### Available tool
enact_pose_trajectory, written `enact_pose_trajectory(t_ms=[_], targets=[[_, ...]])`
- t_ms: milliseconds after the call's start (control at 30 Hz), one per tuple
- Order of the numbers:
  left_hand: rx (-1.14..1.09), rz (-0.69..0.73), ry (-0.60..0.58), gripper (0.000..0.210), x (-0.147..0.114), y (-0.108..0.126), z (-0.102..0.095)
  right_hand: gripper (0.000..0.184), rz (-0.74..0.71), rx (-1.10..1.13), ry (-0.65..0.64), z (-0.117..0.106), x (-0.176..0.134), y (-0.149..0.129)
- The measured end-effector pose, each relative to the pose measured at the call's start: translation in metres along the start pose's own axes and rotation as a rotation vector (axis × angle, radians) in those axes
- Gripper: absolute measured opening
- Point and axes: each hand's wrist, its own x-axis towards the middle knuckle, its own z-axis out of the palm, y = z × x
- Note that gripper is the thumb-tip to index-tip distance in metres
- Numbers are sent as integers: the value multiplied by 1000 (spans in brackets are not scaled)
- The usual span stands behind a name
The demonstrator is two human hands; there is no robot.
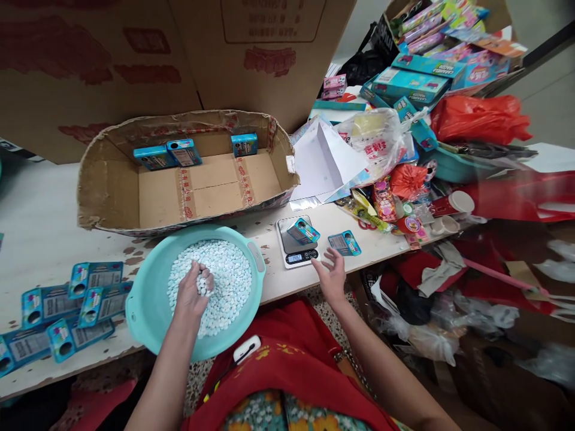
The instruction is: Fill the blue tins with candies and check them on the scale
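My left hand (194,287) is closed around some small white candies, low over the turquoise basin (148,311) filled with white candies (231,272). Fingers apart and holding nothing, my right hand (331,276) hovers in front of the digital scale (290,242). On the scale's plate lies a small blue box (304,231), and the display seems to read 1482, though the digits are small. Just beyond my right fingertips, another blue box (345,243) rests on the table.
Several blue boxes (101,305) lie at the left of the table. A low cardboard tray (206,191) behind the basin holds three blue boxes (184,152). To the right are a white open box (321,158), plastic bags (375,143), a red bag (483,118) and paper cups (453,205).
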Motion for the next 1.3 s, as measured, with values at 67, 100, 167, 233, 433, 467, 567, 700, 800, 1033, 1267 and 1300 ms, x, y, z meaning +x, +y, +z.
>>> enact_pose_trajectory(t_ms=[67, 100, 167, 233, 433, 467, 567, 700, 800, 1033, 1267, 1300], targets=[[-83, -84, 18, 29, 3, -2, 2, 68, -44, 25, -6, 15, 23, -16], [-121, -117, 30, 32, 4, -2, 4, 63, -43, 41, -33, 23, 34, -26], [-178, -156, 47, 34, 1, 2, 10, 49, -46, 66, -89, 34, 48, -49], [-219, -160, 35, 35, -8, 10, 21, 42, -133, 71, -108, 40, 48, -76], [-231, 106, -146, 39, -59, 42, 77, 32, -499, 19, -491, 52, -19, -144], [-209, 176, -155, 39, -64, 43, 86, 31, -520, 29, -553, 57, -30, -147], [-105, 381, -108, 40, -68, 37, 100, 32, -527, 52, -660, 73, -53, -147], [-20, 506, -26, 39, -60, 26, 96, 32, -520, 42, -703, 84, -60, -143], [-12, 522, -2, 40, -55, 24, 92, 32, -521, 33, -702, 83, -58, -143], [-49, 528, -4, 43, -54, 24, 94, 32, -506, 32, -695, 83, -58, -143], [-62, 478, -7, 45, -53, 31, 92, 33, -439, 93, -687, 81, -55, -140], [-33, 471, 3, 45, -51, 31, 87, 33, -414, 109, -681, 77, -53, -139]])
